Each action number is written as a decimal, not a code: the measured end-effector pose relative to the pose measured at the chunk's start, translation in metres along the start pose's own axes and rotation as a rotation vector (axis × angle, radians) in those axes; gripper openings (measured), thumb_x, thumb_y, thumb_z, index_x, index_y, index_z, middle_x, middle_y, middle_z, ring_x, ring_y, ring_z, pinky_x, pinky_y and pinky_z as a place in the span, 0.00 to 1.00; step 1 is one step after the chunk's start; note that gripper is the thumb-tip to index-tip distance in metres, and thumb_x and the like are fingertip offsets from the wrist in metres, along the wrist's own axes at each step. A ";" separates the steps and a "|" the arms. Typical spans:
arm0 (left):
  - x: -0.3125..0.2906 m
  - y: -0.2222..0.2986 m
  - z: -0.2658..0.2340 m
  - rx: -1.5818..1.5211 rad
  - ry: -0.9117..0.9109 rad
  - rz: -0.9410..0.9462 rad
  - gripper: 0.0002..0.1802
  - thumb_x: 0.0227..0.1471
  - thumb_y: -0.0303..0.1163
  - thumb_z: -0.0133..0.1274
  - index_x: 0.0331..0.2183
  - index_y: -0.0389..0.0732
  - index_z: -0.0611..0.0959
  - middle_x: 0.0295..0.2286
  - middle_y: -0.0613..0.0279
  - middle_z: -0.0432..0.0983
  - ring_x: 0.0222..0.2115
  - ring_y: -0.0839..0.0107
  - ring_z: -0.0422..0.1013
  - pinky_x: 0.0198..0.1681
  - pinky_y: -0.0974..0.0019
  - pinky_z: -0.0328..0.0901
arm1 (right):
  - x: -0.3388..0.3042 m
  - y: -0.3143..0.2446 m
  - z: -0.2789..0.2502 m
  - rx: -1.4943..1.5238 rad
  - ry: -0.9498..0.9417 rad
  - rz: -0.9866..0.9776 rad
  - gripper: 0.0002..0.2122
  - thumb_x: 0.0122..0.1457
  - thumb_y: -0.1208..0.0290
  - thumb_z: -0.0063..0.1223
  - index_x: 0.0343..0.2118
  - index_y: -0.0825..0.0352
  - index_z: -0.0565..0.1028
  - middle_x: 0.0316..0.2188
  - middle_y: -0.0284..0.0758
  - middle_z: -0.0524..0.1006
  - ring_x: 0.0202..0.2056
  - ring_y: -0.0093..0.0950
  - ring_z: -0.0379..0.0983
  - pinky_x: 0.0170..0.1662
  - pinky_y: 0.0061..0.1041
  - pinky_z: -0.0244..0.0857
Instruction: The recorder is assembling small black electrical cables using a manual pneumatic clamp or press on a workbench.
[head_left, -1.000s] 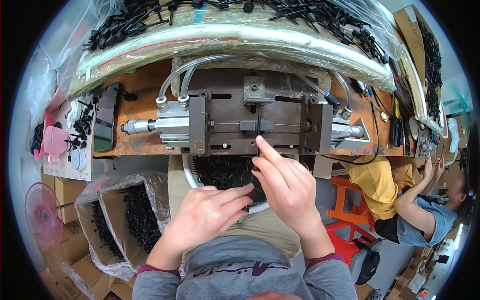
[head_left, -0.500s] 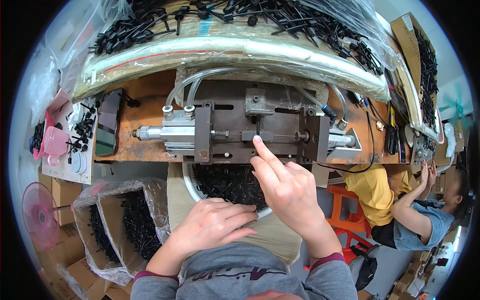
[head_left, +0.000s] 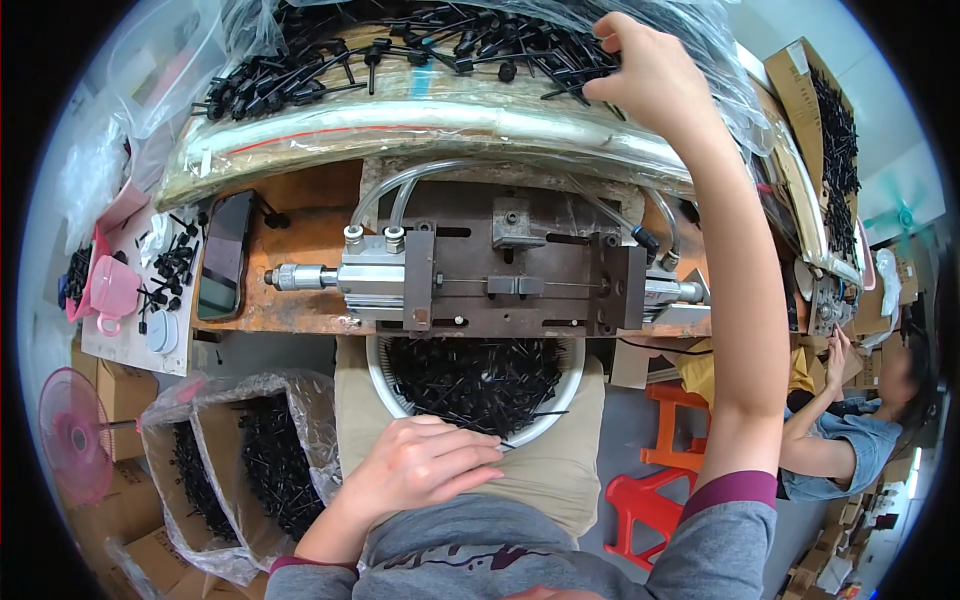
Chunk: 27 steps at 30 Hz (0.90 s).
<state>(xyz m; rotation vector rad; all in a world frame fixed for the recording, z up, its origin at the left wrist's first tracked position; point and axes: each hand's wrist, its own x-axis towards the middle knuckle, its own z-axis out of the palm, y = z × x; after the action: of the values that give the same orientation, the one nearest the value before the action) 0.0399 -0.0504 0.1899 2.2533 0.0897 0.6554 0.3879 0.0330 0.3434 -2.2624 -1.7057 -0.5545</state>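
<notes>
My right hand is stretched far forward over the heap of black stemmed parts on the plastic-covered ledge. Its thumb and fingers are apart, with nothing visible between them. My left hand lies low at the near edge of a white basket, fingers extended. Inside this basket, on my lap, are many black stemmed parts. Between the hands stands a dark metal fixture with a small slotted block at its middle. No black part shows in the block.
Silver air cylinders with clear hoses flank the fixture. A phone, pink cup and loose black parts lie left. Lined boxes of parts and a pink fan stand lower left. At right are red stools and a seated person.
My right hand has left the fixture's block and moved forward and right to the heap. The black part under its fingertip is gone from the block. My left hand stays by the basket.
</notes>
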 end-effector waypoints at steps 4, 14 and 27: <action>-0.003 0.001 -0.001 -0.022 0.011 -0.003 0.09 0.45 0.34 0.66 0.28 0.40 0.86 0.30 0.62 0.83 0.24 0.70 0.78 0.27 0.70 0.70 | 0.043 0.002 0.026 -0.117 -0.171 0.067 0.33 0.38 0.61 0.67 0.52 0.65 0.72 0.45 0.43 0.78 0.47 0.42 0.76 0.49 0.36 0.69; -0.008 -0.001 0.001 -0.043 0.019 -0.011 0.08 0.45 0.34 0.66 0.28 0.41 0.86 0.29 0.63 0.83 0.25 0.70 0.78 0.27 0.70 0.70 | 0.054 0.009 0.028 0.101 -0.413 -0.126 0.23 0.36 0.65 0.64 0.40 0.67 0.79 0.29 0.38 0.77 0.32 0.32 0.73 0.37 0.30 0.68; -0.008 -0.003 0.004 -0.016 0.021 -0.012 0.08 0.46 0.34 0.66 0.27 0.42 0.86 0.29 0.66 0.83 0.24 0.72 0.78 0.26 0.71 0.69 | 0.045 -0.007 0.028 -0.116 -0.348 -0.148 0.23 0.37 0.71 0.64 0.39 0.69 0.72 0.35 0.45 0.79 0.42 0.44 0.75 0.43 0.35 0.69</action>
<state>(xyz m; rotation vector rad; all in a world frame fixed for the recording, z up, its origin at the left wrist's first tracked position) 0.0357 -0.0535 0.1822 2.2293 0.1084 0.6715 0.3966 0.0859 0.3384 -2.4408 -2.0667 -0.3076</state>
